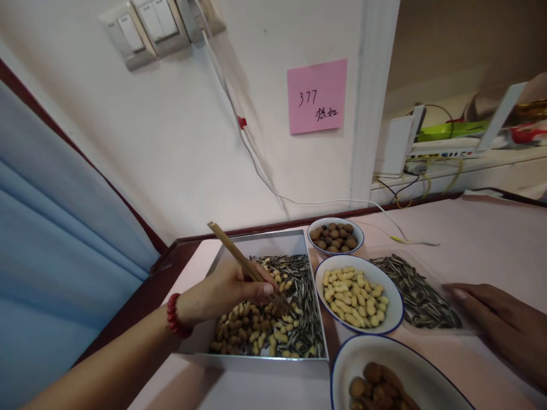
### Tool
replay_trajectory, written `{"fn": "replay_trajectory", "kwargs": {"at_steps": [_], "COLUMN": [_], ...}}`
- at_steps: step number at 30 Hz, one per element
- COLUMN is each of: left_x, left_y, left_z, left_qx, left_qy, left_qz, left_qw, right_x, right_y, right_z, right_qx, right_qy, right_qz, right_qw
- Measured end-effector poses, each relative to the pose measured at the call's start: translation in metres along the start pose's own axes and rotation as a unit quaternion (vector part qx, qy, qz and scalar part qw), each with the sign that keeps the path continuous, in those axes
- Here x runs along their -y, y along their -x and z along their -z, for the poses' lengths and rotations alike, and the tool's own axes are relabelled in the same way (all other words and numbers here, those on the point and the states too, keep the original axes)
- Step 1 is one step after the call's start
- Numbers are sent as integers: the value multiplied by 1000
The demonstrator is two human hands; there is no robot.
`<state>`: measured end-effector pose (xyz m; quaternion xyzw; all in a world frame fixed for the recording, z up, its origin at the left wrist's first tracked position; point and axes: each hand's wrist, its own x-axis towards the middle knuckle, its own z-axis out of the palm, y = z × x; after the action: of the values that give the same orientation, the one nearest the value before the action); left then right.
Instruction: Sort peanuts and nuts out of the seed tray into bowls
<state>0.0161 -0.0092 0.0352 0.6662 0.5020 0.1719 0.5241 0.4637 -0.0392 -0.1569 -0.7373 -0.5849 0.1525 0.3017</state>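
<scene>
Wooden chopsticks point(235, 250) slant over the metal tray point(288, 239), lower ends down among its contents; whether the tips pinch anything cannot be told. The left hand point(233, 289) grasps them, fingers closed around the shafts, a red bead bracelet point(174, 316) at the wrist. Below, peanuts point(250, 327) lie mixed with striped sunflower seeds point(315, 319), the seeds densest along the tray's right side. Just right of the tray stands a blue-rimmed bowl point(387, 279) of pale peanuts; behind it, a smaller bowl point(358, 229) of round brown nuts; nearest the camera, a third bowl point(412, 356) with brown pieces. Farther right, more sunflower seeds point(414, 290) fill a clear container, the right hand point(504, 322) at its right edge; blur hides whether those fingers grip. A pink note point(318, 97) hangs on the wall.
</scene>
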Motion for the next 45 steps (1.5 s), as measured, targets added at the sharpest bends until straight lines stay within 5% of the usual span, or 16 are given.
{"fn": "replay_trajectory", "kwargs": {"at_steps": [17,25,34,45], "left_x": [17,25,-7,-52], "left_y": [-11,-12,7,-41], "left_z": [-22,-6,11,-43], "left_qx": [-20,-86,-163,-93], "left_qy": [-5,65,141,115], "left_qz": [13,57,14,-112], "left_qw": [1000,993,976,983], "right_x": [6,2,9,9], "right_y": [0,1,2,2], "right_z": [3,2,5,3], "right_qx": [12,14,12,3], "right_qy": [-12,-5,-8,-13], "right_qz": [16,8,6,32], "right_qw": [1000,1000,1000,999]}}
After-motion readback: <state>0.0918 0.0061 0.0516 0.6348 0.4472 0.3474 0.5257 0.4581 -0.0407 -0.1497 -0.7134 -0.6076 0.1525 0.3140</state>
